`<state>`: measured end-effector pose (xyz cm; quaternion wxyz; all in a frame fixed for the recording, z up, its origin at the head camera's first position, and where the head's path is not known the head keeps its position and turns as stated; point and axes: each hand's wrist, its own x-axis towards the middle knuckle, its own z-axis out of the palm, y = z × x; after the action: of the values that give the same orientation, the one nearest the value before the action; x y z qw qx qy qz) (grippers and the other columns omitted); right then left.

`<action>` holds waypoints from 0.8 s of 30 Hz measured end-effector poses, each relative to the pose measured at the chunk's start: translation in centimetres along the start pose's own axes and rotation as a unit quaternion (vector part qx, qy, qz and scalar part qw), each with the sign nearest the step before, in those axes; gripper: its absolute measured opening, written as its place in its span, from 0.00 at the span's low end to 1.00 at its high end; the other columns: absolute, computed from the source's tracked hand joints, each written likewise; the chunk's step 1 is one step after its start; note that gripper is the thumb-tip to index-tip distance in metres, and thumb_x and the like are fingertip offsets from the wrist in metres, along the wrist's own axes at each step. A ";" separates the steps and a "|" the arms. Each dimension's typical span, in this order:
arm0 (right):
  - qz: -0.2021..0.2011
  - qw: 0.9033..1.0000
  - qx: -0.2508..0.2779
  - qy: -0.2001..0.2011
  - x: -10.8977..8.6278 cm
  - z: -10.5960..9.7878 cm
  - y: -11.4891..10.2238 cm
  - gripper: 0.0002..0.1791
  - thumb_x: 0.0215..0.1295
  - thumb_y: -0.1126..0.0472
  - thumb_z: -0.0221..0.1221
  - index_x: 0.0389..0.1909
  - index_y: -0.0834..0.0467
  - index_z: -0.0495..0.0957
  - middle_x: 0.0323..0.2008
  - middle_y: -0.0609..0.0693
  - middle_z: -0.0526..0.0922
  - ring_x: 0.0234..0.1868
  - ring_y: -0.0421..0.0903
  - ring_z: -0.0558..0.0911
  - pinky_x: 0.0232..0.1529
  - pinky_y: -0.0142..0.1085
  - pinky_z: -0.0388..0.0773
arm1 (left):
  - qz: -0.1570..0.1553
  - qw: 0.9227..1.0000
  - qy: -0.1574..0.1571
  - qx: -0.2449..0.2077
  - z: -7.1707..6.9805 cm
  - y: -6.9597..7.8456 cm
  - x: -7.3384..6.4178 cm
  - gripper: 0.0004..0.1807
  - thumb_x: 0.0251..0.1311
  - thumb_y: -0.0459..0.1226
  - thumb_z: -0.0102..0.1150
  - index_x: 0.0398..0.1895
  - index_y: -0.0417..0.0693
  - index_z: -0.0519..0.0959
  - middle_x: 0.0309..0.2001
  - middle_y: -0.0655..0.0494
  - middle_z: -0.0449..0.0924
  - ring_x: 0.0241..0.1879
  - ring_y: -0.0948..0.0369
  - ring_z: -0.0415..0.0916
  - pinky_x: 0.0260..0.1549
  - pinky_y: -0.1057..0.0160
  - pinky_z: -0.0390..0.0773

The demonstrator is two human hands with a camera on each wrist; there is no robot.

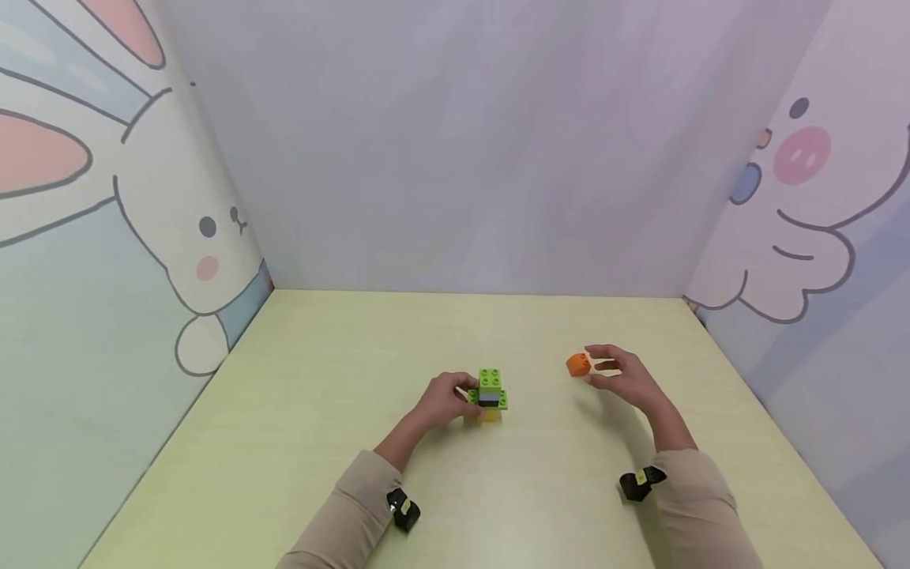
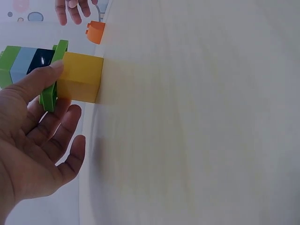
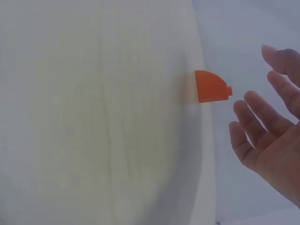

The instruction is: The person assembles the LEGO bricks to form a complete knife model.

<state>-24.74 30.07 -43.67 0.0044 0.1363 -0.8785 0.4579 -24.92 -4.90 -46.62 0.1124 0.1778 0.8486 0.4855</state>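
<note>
A stack of toy building bricks (image 1: 490,381) stands on the table near the middle of the head view. From the bottom it has a yellow brick (image 2: 82,77), a wide green plate (image 2: 61,48), a black brick (image 2: 40,59), a light blue brick (image 2: 22,64) and a green brick on top. My left hand (image 1: 444,401) pinches the stack at the plate, thumb on the near side. To the right lies an orange brick (image 3: 210,87) with one curved side. Beside it hovers my right hand (image 1: 629,381), fingers and thumb spread apart, with a gap between them and the brick in the right wrist view.
The pale table (image 1: 341,340) meets a grey back wall (image 1: 483,158). Side walls carry a printed rabbit (image 1: 178,205) on the left and a printed pig (image 1: 846,95) on the right. A small black wrist camera (image 1: 404,510) sits on each sleeve.
</note>
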 end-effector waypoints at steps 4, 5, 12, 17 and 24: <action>0.013 1.000 -0.008 -0.005 0.5 -0.1 1.5 0.32 0.57 0.62 0.65 0.61 0.67 0.65 0.55 0.67 0.70 0.52 0.65 0.72 0.48 0.54 0.70 | 0.003 1.000 0.000 0.003 0.0 0.1 -0.1 0.21 0.42 0.34 0.73 0.43 0.43 0.80 0.40 0.55 0.79 0.30 0.62 0.74 0.30 0.63 0.74; 0.017 1.000 -0.011 -0.008 0.7 -0.2 1.7 0.33 0.57 0.61 0.65 0.62 0.67 0.65 0.55 0.67 0.70 0.52 0.65 0.72 0.48 0.53 0.70 | 0.003 1.000 0.000 0.003 0.0 0.1 -0.2 0.21 0.42 0.34 0.73 0.43 0.43 0.80 0.40 0.55 0.79 0.30 0.62 0.74 0.30 0.64 0.74; 0.039 0.999 -0.010 -0.024 1.8 -0.1 3.0 0.35 0.57 0.60 0.65 0.63 0.68 0.62 0.55 0.69 0.68 0.52 0.64 0.71 0.49 0.53 0.69 | -0.002 1.000 0.001 0.001 -0.1 0.1 -0.2 0.21 0.43 0.34 0.73 0.43 0.44 0.80 0.40 0.55 0.79 0.31 0.62 0.74 0.30 0.63 0.74; 0.055 0.998 -0.016 -0.036 2.5 0.3 3.8 0.35 0.58 0.62 0.64 0.62 0.70 0.62 0.52 0.69 0.70 0.50 0.61 0.73 0.48 0.49 0.71 | 0.000 1.000 0.000 -0.001 -0.2 0.0 -0.3 0.20 0.43 0.34 0.73 0.43 0.44 0.80 0.40 0.55 0.78 0.31 0.61 0.74 0.30 0.63 0.74; 0.053 0.997 -0.048 -0.038 3.1 0.5 4.1 0.31 0.57 0.65 0.63 0.60 0.71 0.65 0.46 0.66 0.74 0.46 0.59 0.74 0.44 0.47 0.72 | 0.001 1.000 0.000 0.003 -0.1 0.0 -0.3 0.20 0.43 0.34 0.73 0.42 0.44 0.80 0.40 0.56 0.79 0.30 0.61 0.74 0.29 0.63 0.74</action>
<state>-28.71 31.16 -46.89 -0.0467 0.1061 -0.9048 0.4097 -24.63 -5.07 -46.55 0.1117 0.1793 0.8498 0.4830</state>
